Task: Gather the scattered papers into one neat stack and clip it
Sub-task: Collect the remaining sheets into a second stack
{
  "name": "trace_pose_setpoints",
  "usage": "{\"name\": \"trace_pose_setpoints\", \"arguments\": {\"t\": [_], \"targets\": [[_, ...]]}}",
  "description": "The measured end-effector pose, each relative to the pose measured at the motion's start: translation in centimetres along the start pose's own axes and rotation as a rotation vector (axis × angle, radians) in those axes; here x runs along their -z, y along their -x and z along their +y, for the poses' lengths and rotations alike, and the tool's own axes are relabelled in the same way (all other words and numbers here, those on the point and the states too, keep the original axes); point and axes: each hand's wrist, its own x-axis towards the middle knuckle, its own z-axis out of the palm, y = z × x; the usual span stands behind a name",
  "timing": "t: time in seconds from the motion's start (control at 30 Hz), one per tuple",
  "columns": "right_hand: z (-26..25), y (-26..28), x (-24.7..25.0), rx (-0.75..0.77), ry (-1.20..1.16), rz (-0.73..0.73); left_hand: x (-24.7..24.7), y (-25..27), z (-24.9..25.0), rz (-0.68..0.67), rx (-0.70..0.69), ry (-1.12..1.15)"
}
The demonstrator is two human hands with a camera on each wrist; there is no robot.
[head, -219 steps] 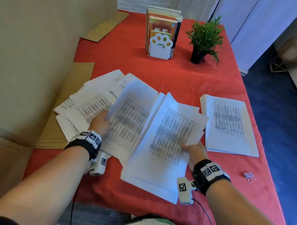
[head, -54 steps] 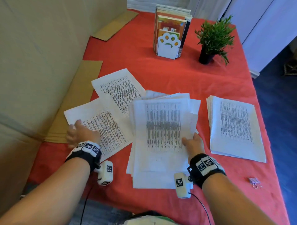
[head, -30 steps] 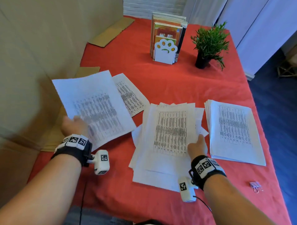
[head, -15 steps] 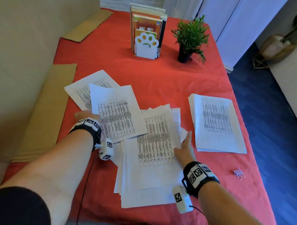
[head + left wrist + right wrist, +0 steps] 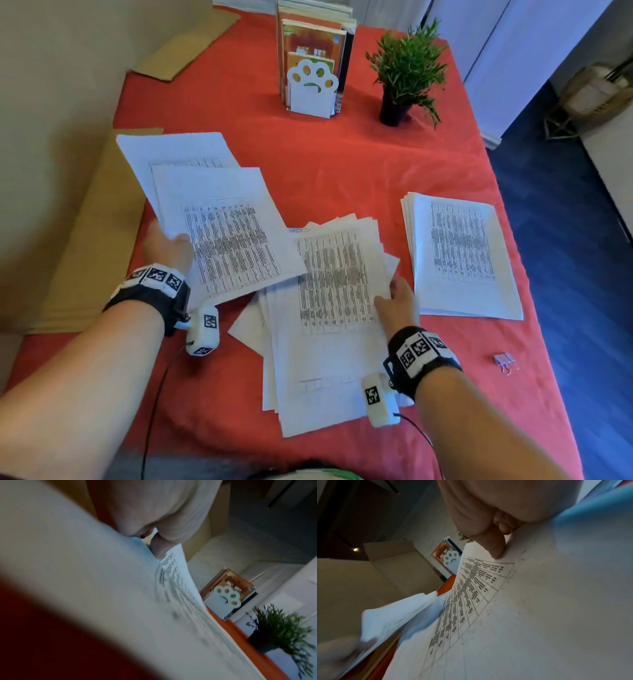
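Note:
My left hand (image 5: 170,241) grips two printed sheets (image 5: 224,236) by their left edge, fanned and raised over the table's left side. Their right corner overlaps the loose paper pile (image 5: 329,308) in the middle of the red tablecloth (image 5: 342,164). In the left wrist view the thumb (image 5: 159,549) presses on the sheets (image 5: 120,601). My right hand (image 5: 394,294) holds the pile's right edge, thumb (image 5: 494,549) on the top page (image 5: 539,615). A squared stack (image 5: 460,255) lies to the right. A pink binder clip (image 5: 505,363) lies near the right front edge.
A paw-shaped book holder with books (image 5: 312,90) and a small potted plant (image 5: 406,70) stand at the back. Flat cardboard (image 5: 92,246) lies along the left edge beside a beige wall. The table's right edge drops to blue floor (image 5: 565,274).
My left hand lifted one sheet off the table's left side, carried it toward the pile, and now holds a second sheet with it. My right hand stayed at the pile's right edge.

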Motion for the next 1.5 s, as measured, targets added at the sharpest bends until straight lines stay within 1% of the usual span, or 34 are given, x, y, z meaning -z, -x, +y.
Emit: {"name": "trace_pose_setpoints", "arguments": {"t": [0.03,0.1,0.17,0.23,0.3,0.33,0.4,0.43,0.5,0.53,0.6,0.67,0.73,0.8,0.87,0.93,1.0,1.03,1.1,1.17,1.23,1.3,1.37,1.43,1.5], "targets": [[-0.4,-0.3,0.2,0.005,0.022,0.036,0.5,-0.2,-0.7,0.007,0.012,-0.013],[-0.7,-1.1,0.3,-0.004,0.066,0.070,1.6,-0.2,-1.7,0.062,0.065,0.016],[-1.0,-1.4,0.3,-0.022,0.065,0.060,2.6,-0.1,-2.6,0.128,0.047,0.118],[-1.3,-1.5,0.0,-0.030,0.040,0.048,3.4,0.2,-3.3,0.127,0.065,0.207],[-1.8,-1.3,-0.4,-0.013,0.002,0.027,3.6,1.4,-3.7,0.080,0.107,0.183],[-1.9,-1.3,-0.7,0.010,-0.016,0.010,3.4,2.4,-3.7,0.045,0.103,0.163],[-2.0,-1.1,-1.2,0.037,-0.043,-0.034,2.7,4.4,-3.7,-0.031,0.049,0.153],[-1.9,-1.0,-1.3,0.048,-0.048,-0.040,2.4,5.3,-3.6,-0.024,0.020,0.161],[-1.6,-0.8,-1.2,0.065,-0.049,-0.039,2.1,6.5,-3.3,0.048,-0.044,0.220],[-1.5,-0.7,-1.0,0.074,-0.045,-0.044,1.9,6.9,-3.1,0.063,-0.071,0.246],[-1.4,-0.4,-0.3,0.099,-0.041,-0.077,1.6,7.5,-2.5,0.020,-0.094,0.289],[-1.5,-0.1,0.2,0.100,-0.101,-0.108,1.2,8.1,-1.8,-0.025,-0.125,0.337],[-1.3,-0.3,0.4,0.100,-0.163,-0.095,0.8,8.6,-1.2,-0.042,-0.165,0.382],[-1.0,-0.6,0.6,0.080,-0.179,-0.079,0.3,8.9,-0.8,-0.062,-0.160,0.447],[-0.7,-0.7,0.9,0.039,-0.215,-0.072,-0.6,9.3,-0.4,-0.094,-0.155,0.464],[-0.3,-0.9,1.2,-0.030,-0.253,-0.085,-1.5,9.8,0.0,-0.124,-0.188,0.391],[-0.2,-0.9,1.7,-0.104,-0.343,-0.144,-2.5,10.4,0.0,-0.146,-0.237,0.257],[-0.3,-0.7,1.8,-0.115,-0.406,-0.188,-2.8,10.7,-0.1,-0.170,-0.255,0.224],[-0.6,-0.4,2.0,-0.071,-0.502,-0.269,-3.4,11.9,0.3,-0.238,-0.308,0.191],[-0.8,0.0,2.2,0.008,-0.552,-0.341,-3.9,13.3,0.9,-0.311,-0.377,0.180],[-1.0,0.5,2.5,0.080,-0.618,-0.374,-4.3,14.1,1.3,-0.395,-0.417,0.213],[-1.3,0.7,2.8,0.085,-0.692,-0.308,-4.6,14.1,1.6,-0.502,-0.415,0.285],[-1.6,0.7,3.3,0.076,-0.820,-0.261,-4.7,13.8,1.9,-0.567,-0.389,0.326],[-2.0,0.9,4.0,0.079,-0.861,-0.251,-4.8,13.6,2.3,-0.569,-0.347,0.357],[-2.0,0.9,4.5,0.073,-0.824,-0.275,-4.8,13.2,2.4,-0.540,-0.288,0.372]]}}
